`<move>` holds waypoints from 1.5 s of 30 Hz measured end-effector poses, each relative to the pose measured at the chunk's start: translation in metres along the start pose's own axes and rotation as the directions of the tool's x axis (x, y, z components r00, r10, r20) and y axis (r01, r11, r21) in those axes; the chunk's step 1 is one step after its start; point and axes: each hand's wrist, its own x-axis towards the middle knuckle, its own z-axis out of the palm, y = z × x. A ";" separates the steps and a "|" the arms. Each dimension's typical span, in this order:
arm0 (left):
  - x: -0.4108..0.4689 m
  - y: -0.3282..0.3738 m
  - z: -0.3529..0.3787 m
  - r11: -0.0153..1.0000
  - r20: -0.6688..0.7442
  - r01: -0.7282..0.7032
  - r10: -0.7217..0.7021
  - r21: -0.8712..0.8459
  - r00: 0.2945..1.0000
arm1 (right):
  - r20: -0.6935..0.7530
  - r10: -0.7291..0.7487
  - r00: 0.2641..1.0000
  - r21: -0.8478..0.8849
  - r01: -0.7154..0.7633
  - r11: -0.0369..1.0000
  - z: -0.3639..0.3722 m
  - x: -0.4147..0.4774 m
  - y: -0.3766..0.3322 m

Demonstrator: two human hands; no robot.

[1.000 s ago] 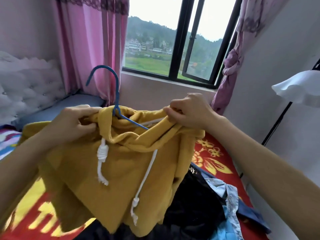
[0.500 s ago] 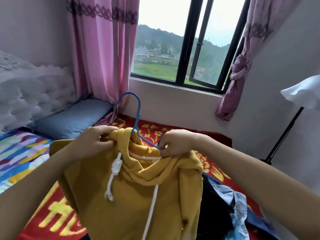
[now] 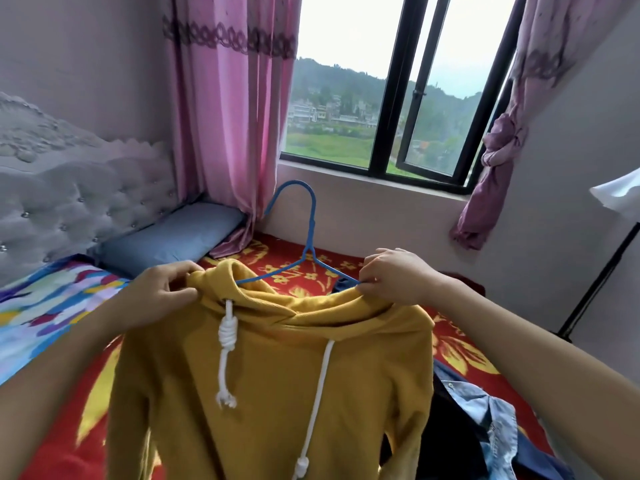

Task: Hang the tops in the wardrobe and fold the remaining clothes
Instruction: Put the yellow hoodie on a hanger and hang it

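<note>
My left grip (image 3: 162, 292) is curled tight round the bunched neck edge of the mustard-yellow hooded sweatshirt (image 3: 277, 375). My right grip (image 3: 398, 275) pinches the opposite shoulder, thumb and fingertips closed on the cloth right where the end of the thin blue plastic hanger (image 3: 313, 230) meets it. Between the two, the hanger's arms run into the neck opening and its hook stands up, tilted slightly. The sweatshirt hangs in the air in front of me, above the bed with the red and yellow flowered blanket (image 3: 460, 355), and its two knotted white drawstring cords (image 3: 227, 332) dangle down the chest. I judge that I am seating this top on its hanger. The right shoulder looks only partly drawn over the hanger's end, and I cannot see how the left one sits under the fabric. Next I need to settle both shoulders evenly, move one grip to the hook, and carry the top to the wardrobe, which is not in view. On the bed at my right, a pale denim shirt (image 3: 485, 403) and a dark garment (image 3: 440, 438) lie crumpled and unsorted.
</note>
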 end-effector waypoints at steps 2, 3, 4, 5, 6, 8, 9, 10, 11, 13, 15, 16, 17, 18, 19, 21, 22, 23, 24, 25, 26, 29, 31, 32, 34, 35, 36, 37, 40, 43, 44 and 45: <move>-0.004 0.000 -0.008 1.000 -0.020 0.006 -0.006 0.011 1.000 | -0.030 -0.010 0.999 0.002 0.010 1.000 0.002 0.002 -0.001; -0.006 -0.002 -0.012 1.000 -0.021 0.005 -0.005 0.013 1.000 | -0.049 -0.010 0.999 0.002 0.010 1.000 0.003 0.003 0.000; -0.009 -0.003 -0.016 1.000 -0.020 0.012 -0.011 0.015 1.000 | -0.067 -0.007 0.998 0.000 0.007 1.000 0.003 0.003 0.001; -0.012 -0.005 -0.019 1.000 -0.014 0.022 -0.021 0.019 1.000 | -0.078 0.000 0.997 0.002 0.001 1.000 0.004 0.004 0.003; -0.015 -0.006 -0.022 0.999 -0.005 0.033 -0.032 0.023 0.999 | -0.090 0.007 0.996 0.016 -0.006 1.000 0.005 0.005 0.004; -0.021 -0.007 -0.024 0.999 0.010 0.036 -0.036 0.024 0.999 | -0.125 0.014 0.992 0.075 -0.005 0.997 0.008 0.008 0.002; -0.022 -0.006 -0.024 0.999 0.008 0.038 -0.038 0.024 0.999 | -0.148 0.015 0.989 0.108 0.001 0.994 0.009 0.009 0.001; -0.023 -0.005 -0.024 0.999 -0.011 0.050 -0.050 0.019 0.999 | -0.172 0.008 0.985 0.131 0.015 0.991 0.010 0.011 -0.001; -0.026 -0.005 -0.025 0.998 -0.040 0.064 -0.063 0.013 0.997 | -0.192 0.000 0.981 0.145 0.029 0.989 0.011 0.013 -0.004; -0.031 -0.005 -0.028 0.997 -0.082 0.080 -0.078 0.023 0.994 | -0.220 -0.011 0.975 0.157 0.046 0.987 0.012 0.017 -0.009; -0.038 -0.003 -0.031 0.995 -0.091 0.093 -0.089 0.041 0.992 | -0.238 -0.015 0.971 0.169 0.057 0.984 0.013 0.021 -0.012; -0.044 -0.003 -0.034 0.993 -0.101 0.106 -0.101 0.044 0.990 | -0.250 -0.028 0.968 0.172 0.073 0.982 0.014 0.024 -0.015; -0.050 -0.003 -0.036 0.992 -0.111 0.117 -0.112 0.041 0.987 | -0.266 -0.041 0.963 0.171 0.090 0.981 0.015 0.028 -0.019; -0.056 -0.004 -0.040 0.991 -0.120 0.132 -0.127 0.031 0.985 | -0.289 -0.055 0.956 0.167 0.107 0.980 0.016 0.032 -0.024; -0.065 -0.005 -0.044 0.989 -0.129 0.149 -0.146 0.020 0.981 | -0.313 -0.073 0.947 0.162 0.129 0.978 0.017 0.037 -0.030; -0.083 -0.011 -0.053 0.980 -0.147 0.199 -0.193 0.026 0.970 | -0.348 -0.115 0.930 0.156 0.178 0.972 0.019 0.046 -0.046; -0.095 -0.014 -0.058 0.973 -0.155 0.225 -0.216 0.045 0.964 | -0.357 -0.140 0.923 0.154 0.207 0.966 0.021 0.052 -0.055; -0.106 -0.016 -0.062 0.967 -0.160 0.249 -0.238 0.052 0.958 | -0.357 -0.165 0.919 0.152 0.232 0.961 0.023 0.058 -0.064; -0.119 -0.017 -0.066 0.959 -0.174 0.276 -0.263 0.056 0.949 | -0.348 -0.192 0.917 0.155 0.259 0.953 0.024 0.063 -0.074; -0.133 -0.017 -0.071 0.949 -0.197 0.311 -0.297 0.047 0.935 | -0.338 -0.223 0.914 0.161 0.290 0.943 0.025 0.069 -0.084; -0.149 -0.016 -0.077 0.936 -0.227 0.351 -0.336 0.031 0.914 | -0.332 -0.264 0.906 0.168 0.332 0.928 0.025 0.076 -0.098; -0.199 -0.009 -0.093 0.884 -0.306 0.468 -0.450 -0.017 0.839 | -0.364 -0.383 0.849 0.166 0.464 0.870 0.024 0.094 -0.139; -0.236 -0.005 -0.101 0.857 -0.400 0.515 -0.479 -0.020 0.781 | -0.399 -0.459 0.794 0.173 0.557 0.812 0.018 0.101 -0.172; -0.257 -0.003 -0.105 0.844 -0.446 0.536 -0.483 -0.010 0.753 | -0.399 -0.497 0.770 0.171 0.595 0.785 0.015 0.104 -0.189; -0.294 0.007 -0.110 0.806 -0.497 0.592 -0.518 -0.011 0.696 | -0.387 -0.563 0.730 0.151 0.652 0.743 0.012 0.109 -0.219; -0.313 0.014 -0.110 0.781 -0.524 0.624 -0.539 -0.018 0.659 | -0.387 -0.593 0.706 0.147 0.682 0.716 0.010 0.110 -0.234; -0.335 0.024 -0.111 0.758 -0.565 0.652 -0.549 -0.027 0.616 | -0.395 -0.625 0.674 0.151 0.718 0.679 0.006 0.111 -0.253; -0.357 0.033 -0.110 0.738 -0.614 0.674 -0.549 -0.037 0.567 | -0.405 -0.656 0.637 0.150 0.754 0.639 0.003 0.110 -0.270; -0.415 0.058 -0.106 0.657 -0.736 0.753 -0.519 -0.018 0.435 | -0.468 -0.726 0.505 0.123 0.850 0.512 -0.007 0.103 -0.320; -0.452 0.077 -0.103 0.569 -0.815 0.822 -0.476 0.002 0.331 | -0.496 -0.761 0.418 0.098 0.898 0.430 -0.014 0.092 -0.361; -0.461 0.082 -0.101 0.541 -0.836 0.841 -0.460 0.002 0.298 | -0.489 -0.773 0.404 0.098 0.906 0.412 -0.016 0.088 -0.373; -0.471 0.086 -0.100 0.522 -0.852 0.853 -0.449 -0.006 0.269 | -0.483 -0.783 0.392 0.102 0.913 0.394 -0.017 0.083 -0.384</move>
